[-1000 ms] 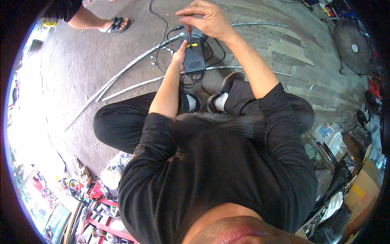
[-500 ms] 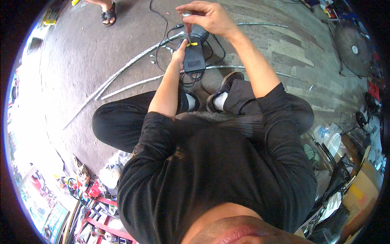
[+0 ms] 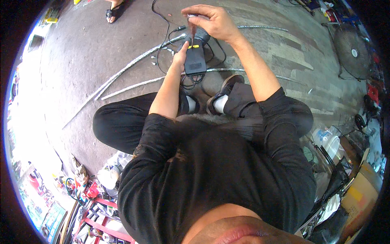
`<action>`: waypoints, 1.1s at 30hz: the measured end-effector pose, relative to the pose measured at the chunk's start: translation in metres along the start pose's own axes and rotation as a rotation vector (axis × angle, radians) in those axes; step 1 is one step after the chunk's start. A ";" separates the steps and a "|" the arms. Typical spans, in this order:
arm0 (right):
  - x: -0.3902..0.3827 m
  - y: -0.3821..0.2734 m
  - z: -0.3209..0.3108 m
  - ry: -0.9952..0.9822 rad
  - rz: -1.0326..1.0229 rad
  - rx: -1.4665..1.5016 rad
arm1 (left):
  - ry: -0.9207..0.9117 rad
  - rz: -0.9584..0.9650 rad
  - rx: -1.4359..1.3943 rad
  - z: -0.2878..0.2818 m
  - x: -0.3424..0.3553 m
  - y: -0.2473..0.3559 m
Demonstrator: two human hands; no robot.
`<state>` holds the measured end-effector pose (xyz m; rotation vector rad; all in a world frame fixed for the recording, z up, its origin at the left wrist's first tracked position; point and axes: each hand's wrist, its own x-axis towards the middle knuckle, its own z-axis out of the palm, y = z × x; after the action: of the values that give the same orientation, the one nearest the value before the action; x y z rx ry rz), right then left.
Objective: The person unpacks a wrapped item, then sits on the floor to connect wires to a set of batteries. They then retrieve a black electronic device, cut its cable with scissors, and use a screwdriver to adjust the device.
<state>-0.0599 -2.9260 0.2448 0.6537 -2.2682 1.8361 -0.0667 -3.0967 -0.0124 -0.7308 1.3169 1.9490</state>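
A flat black box-shaped device (image 3: 195,62) with a yellow mark near its far end is in front of my feet. My left hand (image 3: 180,57) is closed on its left edge, with the thumb reaching up beside the yellow mark. Above the box, my right hand (image 3: 214,21) holds a screwdriver (image 3: 192,29) by the top of its dark reddish handle, between thumb and fingers. The screwdriver stands nearly upright, its shaft pointing down at the yellow mark. Whether the tip sits in a screw is too small to tell.
Black cables (image 3: 167,28) loop around the box. Silvery braided hoses (image 3: 134,61) lie across the floor. A round fan (image 3: 354,53) stands at the far right, a cardboard box (image 3: 359,197) near right, and tools and clutter (image 3: 97,211) near left. Another person's sandaled foot (image 3: 110,15) is far left.
The whole view has shifted slightly. My right hand's fingers have turned a little on the screwdriver while the left keeps its hold. The other person's foot has moved toward the top edge.
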 end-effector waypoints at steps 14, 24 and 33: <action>-0.003 0.003 0.002 0.067 0.211 0.175 | 0.017 0.003 0.044 0.008 -0.014 0.006; -0.002 -0.004 0.009 0.217 0.083 -0.004 | 0.032 0.004 0.021 0.009 -0.010 0.005; -0.008 0.010 0.015 0.445 -0.105 -0.664 | 0.058 0.007 0.054 0.010 -0.009 0.004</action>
<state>-0.0549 -2.9372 0.2294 0.2136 -2.2598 0.9445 -0.0650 -3.0909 0.0002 -0.7623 1.4025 1.9033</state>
